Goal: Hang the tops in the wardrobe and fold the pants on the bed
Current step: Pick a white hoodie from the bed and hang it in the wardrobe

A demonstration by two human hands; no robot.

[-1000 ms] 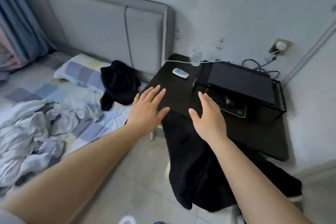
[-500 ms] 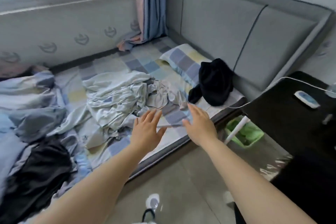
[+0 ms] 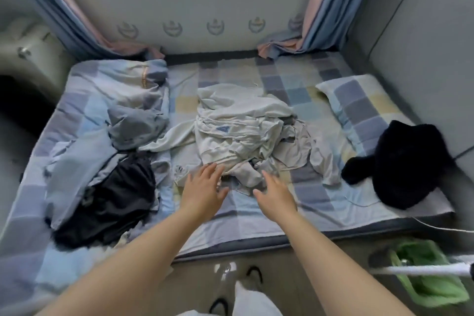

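1. Straight ahead in the head view, the bed (image 3: 256, 215) runs from its near edge, just below the forearms, back to the wall under the window, with a curtain (image 3: 77, 15) at each far corner, two in all.
2. Bare checked sheet lies beneath and just behind both hands, and more of it shows beyond the pale heap toward the wall.
3. Both hands are spread with straight fingers and hold nothing: the left hand (image 3: 204, 188) and the right hand (image 3: 275, 194) are side by side, apart from each other.
4. A heap of pale clothes (image 3: 243, 136) lies mid-bed; the left fingertips reach its near hem, the right ones its trailing grey folds, though blur hides whether they touch.
5. One black garment (image 3: 110, 200) lies left of the hands on the rumpled blue quilt (image 3: 77, 141).
6. Another black garment (image 3: 407, 161) lies well to the right, overlapping the one checked pillow (image 3: 359, 102).
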